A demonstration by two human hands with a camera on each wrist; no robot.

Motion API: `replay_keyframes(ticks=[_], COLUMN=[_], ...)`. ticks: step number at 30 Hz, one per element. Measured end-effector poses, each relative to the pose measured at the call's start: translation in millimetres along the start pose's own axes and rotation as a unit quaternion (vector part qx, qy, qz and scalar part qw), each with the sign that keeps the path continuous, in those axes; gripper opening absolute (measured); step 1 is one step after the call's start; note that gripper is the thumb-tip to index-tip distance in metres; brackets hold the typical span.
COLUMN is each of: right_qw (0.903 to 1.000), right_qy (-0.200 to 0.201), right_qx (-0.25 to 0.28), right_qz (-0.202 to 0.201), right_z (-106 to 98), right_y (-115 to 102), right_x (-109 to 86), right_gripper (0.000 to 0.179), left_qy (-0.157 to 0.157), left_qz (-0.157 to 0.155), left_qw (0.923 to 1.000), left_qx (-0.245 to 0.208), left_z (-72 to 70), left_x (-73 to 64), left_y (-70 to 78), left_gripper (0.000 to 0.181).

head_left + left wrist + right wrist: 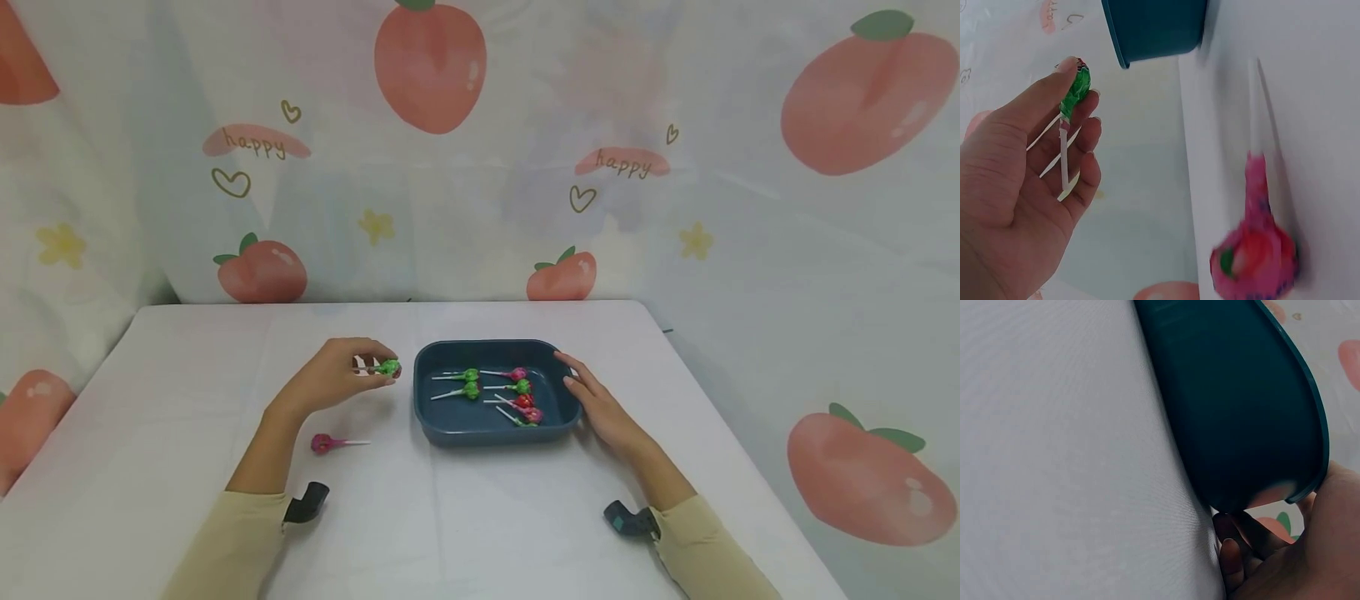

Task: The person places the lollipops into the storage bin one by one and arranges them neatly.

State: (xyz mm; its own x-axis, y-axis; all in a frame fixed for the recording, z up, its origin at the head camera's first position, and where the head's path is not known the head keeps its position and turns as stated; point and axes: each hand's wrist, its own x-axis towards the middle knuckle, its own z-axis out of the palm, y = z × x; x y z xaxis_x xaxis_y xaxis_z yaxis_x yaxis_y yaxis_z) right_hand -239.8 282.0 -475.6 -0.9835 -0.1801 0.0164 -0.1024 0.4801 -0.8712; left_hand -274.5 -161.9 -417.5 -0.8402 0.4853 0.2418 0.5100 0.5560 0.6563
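Observation:
My left hand [337, 372] pinches a green-wrapped lollipop [389, 367] between thumb and fingers, just left of the blue tray [487, 437]. In the left wrist view the lollipop [1076, 94] has its wrapped head at the fingertips, and its white stick runs back toward the palm. A pink-wrapped lollipop [322, 444] lies on the table below that hand, stick pointing right. At the tray's right end, my right hand [607, 412] holds the rim; in the right wrist view its fingers [1232, 556] bend beside the tray's outer wall. Several green, pink and red lollipops lie inside the tray.
A white cloth covers the table [480, 533], and its far edge meets a fruit-printed curtain [465, 192]. Black devices stick out from the left sleeve [232, 542] and the right sleeve [708, 546].

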Motion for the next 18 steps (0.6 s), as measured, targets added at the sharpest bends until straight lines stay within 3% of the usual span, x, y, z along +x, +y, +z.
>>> replay_keyframes(ticks=[13, 18], right_qw=[0.9999, 1.0000], right_qy=[0.002, 0.004], right_qx=[-0.002, 0.002], right_qz=[0.011, 0.009], right_z=[-0.4, -0.7], right_y=[-3.8, -0.8], right_x=[-2.5, -2.0], right_gripper=[0.052, 0.051], left_qy=[-0.022, -0.033], left_qz=[0.047, 0.039], left_qw=[0.9985, 0.9985], left_qx=[-0.020, -0.022], left_z=[22.3, 35.8], left_x=[21.0, 27.5], left_y=[15.0, 21.5], left_gripper=[0.026, 0.025])
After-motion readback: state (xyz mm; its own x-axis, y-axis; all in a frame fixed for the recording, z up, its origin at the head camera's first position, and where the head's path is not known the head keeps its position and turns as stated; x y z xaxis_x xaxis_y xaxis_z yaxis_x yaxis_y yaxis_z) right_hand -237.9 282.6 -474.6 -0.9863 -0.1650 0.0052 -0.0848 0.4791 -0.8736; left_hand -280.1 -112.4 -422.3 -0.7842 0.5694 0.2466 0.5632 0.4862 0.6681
